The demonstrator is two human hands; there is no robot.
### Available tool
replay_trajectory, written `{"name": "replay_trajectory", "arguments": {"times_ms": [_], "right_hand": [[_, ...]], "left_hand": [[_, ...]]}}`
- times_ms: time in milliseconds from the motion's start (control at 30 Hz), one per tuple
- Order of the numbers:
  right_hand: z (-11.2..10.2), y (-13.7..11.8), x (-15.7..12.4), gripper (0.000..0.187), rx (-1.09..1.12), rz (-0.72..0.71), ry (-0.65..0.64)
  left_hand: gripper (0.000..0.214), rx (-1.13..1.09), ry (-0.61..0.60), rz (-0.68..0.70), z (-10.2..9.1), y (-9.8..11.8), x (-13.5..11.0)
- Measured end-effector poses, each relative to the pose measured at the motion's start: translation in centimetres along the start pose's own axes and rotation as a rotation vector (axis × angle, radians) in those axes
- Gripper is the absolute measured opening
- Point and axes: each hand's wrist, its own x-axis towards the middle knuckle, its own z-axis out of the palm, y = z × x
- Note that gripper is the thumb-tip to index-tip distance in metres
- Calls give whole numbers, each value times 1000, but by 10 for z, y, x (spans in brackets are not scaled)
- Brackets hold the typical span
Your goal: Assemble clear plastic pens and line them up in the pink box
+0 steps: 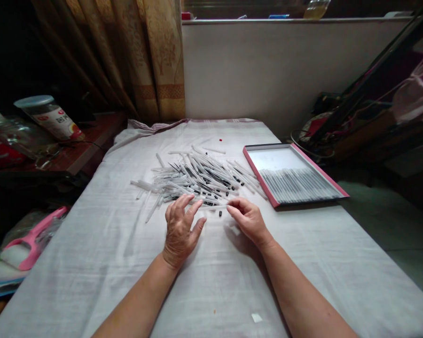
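My right hand point(247, 218) pinches the end of a clear pen barrel point(216, 207) between thumb and fingertips. The barrel points left, toward my left hand point(183, 230). That hand is open, its fingers spread beside the near edge of a loose pile. Clear barrels, thin dark refills point(193, 176) and small black plugs make up the pile point(211, 173). One black plug point(220, 213) lies between my hands on the cloth. To the right, a shallow box point(259, 177) with pink-red sides holds a row of pens point(299, 184) in its near part.
A white cloth point(127, 263) covers the table. A red bit point(220, 140) lies behind the pile, and a white scrap point(256, 318) near the front. At the left stand a lidded jar point(54, 117) and something pink with a handle point(33, 239). Curtain point(162, 61) and wall point(261, 70) are behind.
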Motion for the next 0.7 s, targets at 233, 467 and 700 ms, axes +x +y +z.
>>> {"name": "replay_trajectory", "arguments": {"times_ms": [233, 467, 700], "right_hand": [[11, 6, -3, 20, 36, 13, -134], [-8, 11, 9, 23, -618, 63, 86], [1, -2, 20, 21, -947, 133, -83]], "left_hand": [[27, 17, -293, -8, 4, -10, -2], [22, -37, -253, -102, 8, -15, -3], [20, -73, -247, -133, 8, -13, -2]]}}
